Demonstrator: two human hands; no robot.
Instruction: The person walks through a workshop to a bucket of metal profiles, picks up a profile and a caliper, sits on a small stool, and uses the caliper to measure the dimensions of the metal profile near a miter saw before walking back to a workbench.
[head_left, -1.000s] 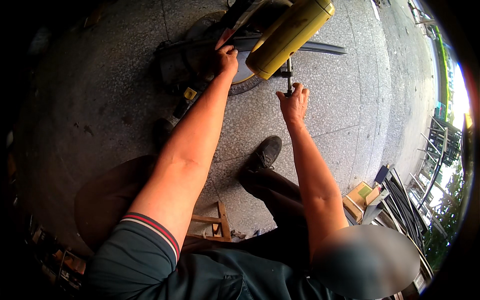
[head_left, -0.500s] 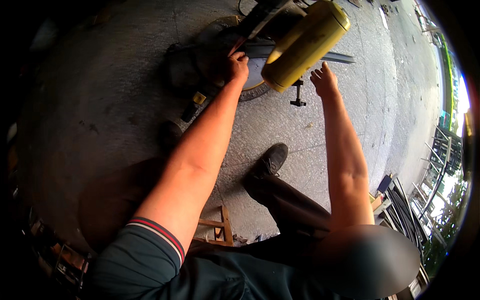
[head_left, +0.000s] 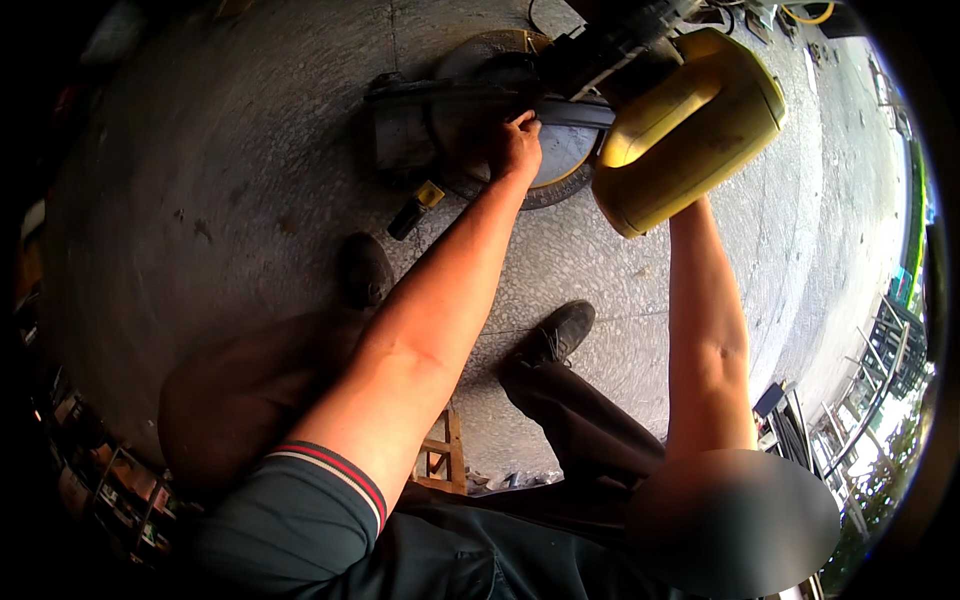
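A mitre saw with a round base [head_left: 572, 192] stands on the floor ahead of me, its bulky yellow motor housing [head_left: 690, 135] raised at the right. Across the base lies a dark long bar [head_left: 583, 115], its right part passing out of sight by the housing. My left hand [head_left: 517, 148] is at the bar in front of the saw head, fingers curled closed on it; the fingertips are partly in shadow. My right forearm [head_left: 708, 300] reaches up behind the yellow housing, which hides that hand and its fingers.
A small black and yellow piece [head_left: 416, 208] sticks out left of the base. My shoes [head_left: 570, 328] stand on the stone floor. A wooden stool [head_left: 444, 455] is below me. Metal lengths [head_left: 785, 425] are piled at the right, and shelves [head_left: 115, 475] stand at the lower left.
The view has shifted, so the saw appears further right and lower. My right hand, seen before beside the yellow housing with fingers bent, is now hidden behind it. My left hand stays at the bar.
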